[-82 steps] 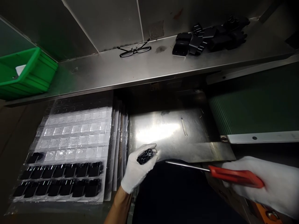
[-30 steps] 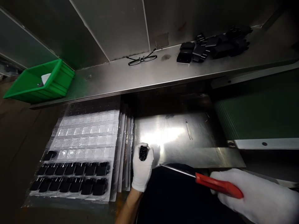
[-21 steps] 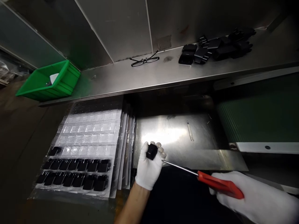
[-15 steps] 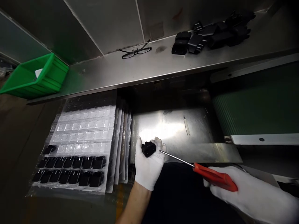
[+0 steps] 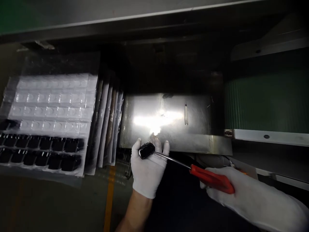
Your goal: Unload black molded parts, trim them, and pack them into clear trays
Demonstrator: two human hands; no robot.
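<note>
My left hand in a white glove is cupped palm up, holding a small black plastic part against its fingers. My right hand, also gloved, grips a red-handled screwdriver. The screwdriver's steel shaft runs left to the black part, and its tip looks to touch the part or lie just beside it. To the left of my left hand lies a clear blister tray. Its lower rows hold black parts, and its upper cells show no parts.
Edges of stacked blister trays stand beside a stainless steel plate behind my hands. A green ribbed belt with a white strip runs at the right. A yellow line marks the floor below.
My view has tilted down, so the shelf and green bin are out of sight. The black part has turned in my left hand, and the screwdriver tip has moved to it.
</note>
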